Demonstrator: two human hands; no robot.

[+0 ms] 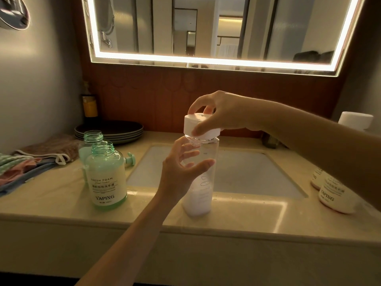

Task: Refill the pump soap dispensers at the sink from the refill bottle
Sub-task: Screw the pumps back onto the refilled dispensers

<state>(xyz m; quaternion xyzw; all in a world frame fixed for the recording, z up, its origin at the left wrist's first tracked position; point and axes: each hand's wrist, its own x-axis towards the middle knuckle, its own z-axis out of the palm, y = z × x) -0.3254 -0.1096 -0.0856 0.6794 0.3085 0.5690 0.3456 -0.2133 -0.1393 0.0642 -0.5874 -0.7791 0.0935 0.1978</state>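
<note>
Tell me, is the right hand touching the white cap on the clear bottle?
Touching. The head view shows the right hand gripping the white cap from above, its thumb pressed on the cap's front and fingers curled over its top, on the clear bottle.

Right arm hides pink dispensers [332, 198]; towels [18, 168] cut by left edge.

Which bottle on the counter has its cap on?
The tall clear refill bottle at the counter's front edge, white cap in the right hand. Both green bottles stand open-necked.

Clear refill bottle [201, 182] upright on counter [61, 203], both hands gripping, right hand [222, 114] on white cap [201, 126]
</note>
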